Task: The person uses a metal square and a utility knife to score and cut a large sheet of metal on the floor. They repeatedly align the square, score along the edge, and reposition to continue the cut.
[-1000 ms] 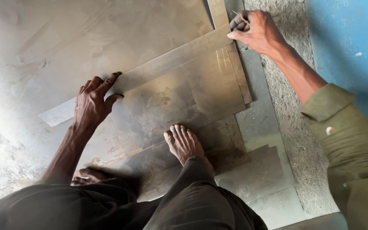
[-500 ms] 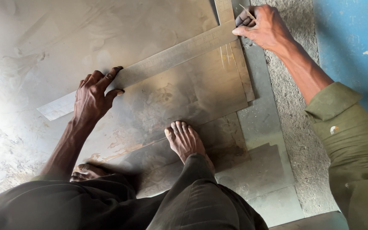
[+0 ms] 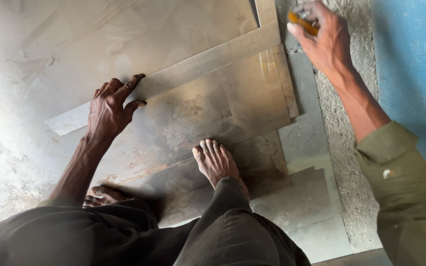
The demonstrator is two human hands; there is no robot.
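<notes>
A large dull metal sheet point(image 3: 139, 34) lies flat on the floor. Across it rests a big steel L-shaped square point(image 3: 208, 59), its long arm slanting from lower left to upper right. My left hand point(image 3: 108, 109) presses fingers down on the long arm near its lower end. My right hand point(image 3: 324, 39) is at the square's corner, at the sheet's right edge, closed around a small orange-handled marking tool point(image 3: 304, 22). My bare right foot point(image 3: 215, 160) stands on the sheet below the square.
More metal sheets point(image 3: 301, 197) lie stacked under and to the right of the top one. Rough concrete floor point(image 3: 341, 128) runs along the right side, with a blue surface point(image 3: 412, 64) beyond it. My other foot point(image 3: 102, 194) is tucked at lower left.
My right hand has moved slightly up and right at the square's corner, and the orange tool now shows. My left hand stays pressed on the square.
</notes>
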